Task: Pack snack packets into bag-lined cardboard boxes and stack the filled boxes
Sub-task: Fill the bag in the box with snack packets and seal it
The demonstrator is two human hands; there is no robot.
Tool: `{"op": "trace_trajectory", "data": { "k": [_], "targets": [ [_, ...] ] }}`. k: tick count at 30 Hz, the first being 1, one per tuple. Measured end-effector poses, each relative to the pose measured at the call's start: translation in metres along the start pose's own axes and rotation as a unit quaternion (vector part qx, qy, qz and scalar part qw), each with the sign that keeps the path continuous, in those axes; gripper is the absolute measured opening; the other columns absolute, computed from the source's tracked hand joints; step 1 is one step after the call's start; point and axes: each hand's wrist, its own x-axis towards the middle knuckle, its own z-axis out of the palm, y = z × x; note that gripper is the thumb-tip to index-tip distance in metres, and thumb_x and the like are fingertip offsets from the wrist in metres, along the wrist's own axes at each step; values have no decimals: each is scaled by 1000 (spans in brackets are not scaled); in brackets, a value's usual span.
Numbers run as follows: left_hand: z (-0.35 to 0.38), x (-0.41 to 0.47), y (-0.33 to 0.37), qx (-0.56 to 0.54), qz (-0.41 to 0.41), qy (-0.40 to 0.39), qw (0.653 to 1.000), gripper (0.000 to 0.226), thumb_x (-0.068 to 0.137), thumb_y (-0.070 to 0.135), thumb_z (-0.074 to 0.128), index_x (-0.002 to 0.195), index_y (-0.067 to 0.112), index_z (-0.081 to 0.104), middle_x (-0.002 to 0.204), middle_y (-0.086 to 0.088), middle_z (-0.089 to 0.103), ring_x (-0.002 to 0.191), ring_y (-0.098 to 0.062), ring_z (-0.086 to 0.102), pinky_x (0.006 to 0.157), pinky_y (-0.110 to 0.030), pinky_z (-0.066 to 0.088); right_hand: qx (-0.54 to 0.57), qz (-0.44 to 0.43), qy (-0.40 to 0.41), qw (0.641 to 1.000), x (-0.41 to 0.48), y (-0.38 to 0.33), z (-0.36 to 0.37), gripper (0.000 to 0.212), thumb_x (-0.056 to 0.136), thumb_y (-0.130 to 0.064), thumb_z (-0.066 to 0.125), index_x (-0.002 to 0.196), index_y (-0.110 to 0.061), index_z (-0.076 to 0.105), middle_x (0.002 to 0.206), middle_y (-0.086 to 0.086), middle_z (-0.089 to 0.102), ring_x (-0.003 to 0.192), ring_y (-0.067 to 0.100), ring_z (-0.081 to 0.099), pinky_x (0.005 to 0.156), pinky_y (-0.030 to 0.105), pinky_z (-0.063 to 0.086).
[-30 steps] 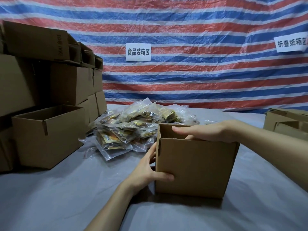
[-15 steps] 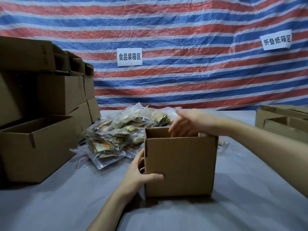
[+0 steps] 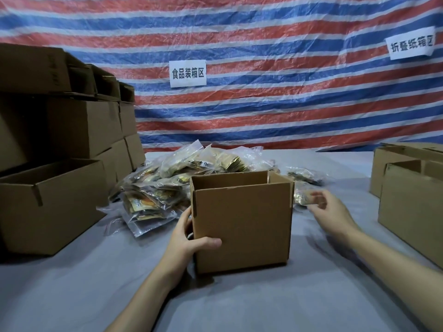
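An open, empty cardboard box (image 3: pixel 242 226) stands upright on the grey table in front of me. My left hand (image 3: pixel 187 238) grips its lower left corner, thumb across the front face and fingers round the side. Just right of the box, my right hand (image 3: pixel 333 212) is blurred by motion. Its fingertips pinch the end of a small gold snack packet (image 3: pixel 302 198). Behind the box lies a heap of clear bags filled with snack packets (image 3: pixel 167 185). No liner bag shows inside the box.
Stacked cardboard boxes (image 3: pixel 72 121) rise at the left, with an open box (image 3: pixel 50 207) in front of them. More open boxes (image 3: pixel 412 197) stand at the right edge. A striped tarp with two paper signs hangs behind the grey table (image 3: pixel 239 303).
My right hand left the box's rim, passed over the back of the box and dropped to its right side, at a gold packet. The box moved slightly left; my left hand kept its grip.
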Motion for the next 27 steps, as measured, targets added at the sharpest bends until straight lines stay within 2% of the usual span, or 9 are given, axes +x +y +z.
{"op": "trace_trajectory", "data": {
  "k": [3, 5, 8, 9, 11, 14, 17, 21, 27],
  "targets": [
    [1, 0, 0, 5, -1, -4, 1000, 102, 40, 22, 91, 136, 20, 54, 121, -6, 73, 110, -27, 70, 80, -34, 59, -77, -5, -21, 997, -10, 27, 9, 22, 92, -9, 61, 108, -24, 65, 111, 7, 69, 95, 23, 62, 85, 33, 46],
    [1, -1, -1, 5, 1, -4, 1000, 101, 41, 23, 91, 135, 19, 55, 121, -6, 73, 109, -26, 71, 77, -31, 59, -108, -57, -30, 992, -13, 28, 12, 20, 94, -12, 59, 100, -29, 68, 110, 3, 68, 98, 22, 61, 87, 35, 47],
    [1, -1, -1, 7, 5, -3, 1000, 99, 41, 23, 91, 134, 19, 55, 120, -6, 73, 106, -23, 72, 75, -27, 58, -199, -105, -95, 970, -11, 23, 14, 21, 99, -22, 54, 103, -27, 74, 140, 1, 59, 129, 28, 50, 108, 42, 39],
    [1, -2, -1, 7, 7, -5, 1000, 99, 41, 23, 90, 134, 18, 55, 120, -7, 73, 106, -23, 72, 75, -26, 58, -230, -94, -114, 962, -11, 23, 14, 23, 101, -28, 50, 103, -31, 72, 152, -3, 50, 137, 28, 43, 113, 45, 35],
    [2, -2, -1, 3, 8, -6, 1000, 100, 41, 22, 90, 134, 18, 55, 121, -8, 73, 106, -23, 72, 74, -26, 59, -270, -54, -142, 951, -11, 23, 15, 26, 105, -38, 40, 100, -34, 65, 161, -10, 36, 141, 26, 34, 115, 48, 29],
    [2, -3, -1, 8, 10, -9, 1000, 97, 41, 23, 90, 132, 20, 56, 119, -7, 73, 105, -23, 72, 74, -26, 59, -305, -30, -144, 941, -10, 24, 18, 29, 105, -42, 34, 97, -27, 58, 150, -4, 49, 133, 25, 38, 106, 43, 29],
    [2, -4, -1, 11, 10, -8, 1000, 98, 41, 25, 90, 133, 21, 56, 119, -6, 73, 106, -24, 72, 75, -27, 59, -301, -21, -103, 948, -13, 21, 18, 28, 103, -39, 36, 92, -25, 58, 134, -3, 60, 123, 25, 42, 92, 38, 28],
    [2, -3, -1, 10, 12, -10, 1000, 101, 42, 25, 91, 136, 21, 54, 121, -7, 73, 107, -24, 72, 76, -27, 59, -306, -7, -48, 951, -21, 17, 15, 28, 100, -39, 43, 113, -32, 66, 133, -1, 58, 126, 26, 42, 100, 38, 32],
    [3, -3, -1, 1, 11, -9, 1000, 100, 40, 24, 90, 134, 20, 55, 120, -7, 73, 105, -23, 72, 74, -26, 59, -367, 30, 7, 930, -31, 8, 9, 36, 94, -49, 52, 110, -24, 72, 127, 5, 60, 122, 29, 49, 98, 36, 41]
  ]
}}
